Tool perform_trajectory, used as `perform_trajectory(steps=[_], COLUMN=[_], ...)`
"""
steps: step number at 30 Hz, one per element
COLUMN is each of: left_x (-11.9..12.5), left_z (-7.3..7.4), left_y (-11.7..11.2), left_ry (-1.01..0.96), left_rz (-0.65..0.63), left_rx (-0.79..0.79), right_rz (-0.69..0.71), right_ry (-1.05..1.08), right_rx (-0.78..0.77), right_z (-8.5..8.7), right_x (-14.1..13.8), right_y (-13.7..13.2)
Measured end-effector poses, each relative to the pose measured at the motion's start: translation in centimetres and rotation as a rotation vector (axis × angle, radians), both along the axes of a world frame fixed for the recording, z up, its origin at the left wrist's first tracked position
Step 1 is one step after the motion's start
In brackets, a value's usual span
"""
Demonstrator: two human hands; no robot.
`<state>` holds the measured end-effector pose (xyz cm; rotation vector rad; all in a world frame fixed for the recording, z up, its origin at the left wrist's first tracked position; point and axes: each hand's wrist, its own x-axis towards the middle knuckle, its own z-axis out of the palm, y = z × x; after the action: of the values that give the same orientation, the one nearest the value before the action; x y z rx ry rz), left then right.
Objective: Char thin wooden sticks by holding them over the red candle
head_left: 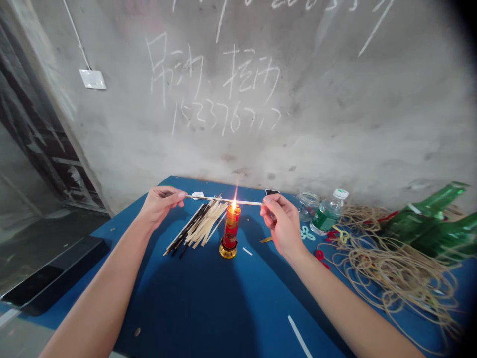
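A thin bamboo strip lies level across the flame of a lit red candle – the fire licks its middle; the left hand pinches one end between thumb and fingers; the right hand grasps the other end; a pile of pale and dark strips lies just beside the candle's brass holder, on a blue table; tangled rattan cord spreads further right.

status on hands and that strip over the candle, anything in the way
Left hand and right hand pinching a pale strip. Strip across the flame of a red candle. Loose strips left of candle.
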<state>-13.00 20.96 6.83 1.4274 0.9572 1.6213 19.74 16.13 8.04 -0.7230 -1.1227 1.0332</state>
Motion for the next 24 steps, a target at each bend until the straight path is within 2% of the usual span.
perform_trajectory(steps=[10, 24], left_x=[1.6, 0.6], left_z=[-0.3, -0.2], left_y=[0.1, 0.2], left_ry=[0.026, -0.051], left_rz=[0.009, -0.027], left_rx=[-0.017, -0.008], right_rz=[-0.026, -0.012], right_ry=[0.046, 0.041], right_rx=[-0.007, 0.010], right_z=[-0.2, -0.1], right_x=[0.3, 0.3], right_y=[0.4, 0.4])
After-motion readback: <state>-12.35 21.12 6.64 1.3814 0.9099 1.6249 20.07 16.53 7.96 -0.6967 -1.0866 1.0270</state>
